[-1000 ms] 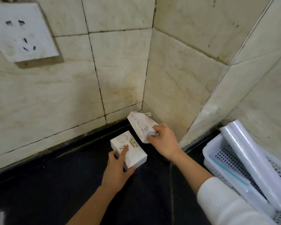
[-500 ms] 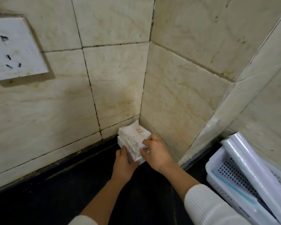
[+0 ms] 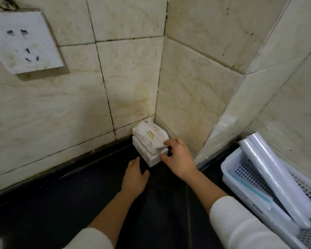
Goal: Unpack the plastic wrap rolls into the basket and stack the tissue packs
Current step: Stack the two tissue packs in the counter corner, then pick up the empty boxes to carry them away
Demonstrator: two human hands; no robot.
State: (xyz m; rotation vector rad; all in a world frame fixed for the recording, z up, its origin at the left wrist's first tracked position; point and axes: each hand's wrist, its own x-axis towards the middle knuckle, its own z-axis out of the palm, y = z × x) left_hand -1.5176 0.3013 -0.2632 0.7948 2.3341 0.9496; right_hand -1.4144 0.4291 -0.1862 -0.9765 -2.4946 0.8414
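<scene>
Two white tissue packs sit stacked in the tiled corner on the dark counter (image 3: 75,198). The top tissue pack (image 3: 148,135) lies slightly askew on the lower tissue pack (image 3: 153,159). My right hand (image 3: 180,159) pinches the stack's near right end, with fingers on the top pack and thumb against the lower one. My left hand (image 3: 135,175) rests just in front of the stack, fingers loose, touching nothing. At the right, a white perforated basket (image 3: 228,165) holds plastic wrap rolls (image 3: 271,178) lying lengthwise.
Tiled walls meet in a corner right behind the stack. A white wall socket (image 3: 23,42) is mounted at the upper left. The basket stands against the right wall, and a flat pale-blue-edged box (image 3: 250,189) lies inside it.
The two packs, held apart a second ago, were brought together and pushed into the corner as a stack. My left hand has let go and drawn back; my right hand stays on the stack.
</scene>
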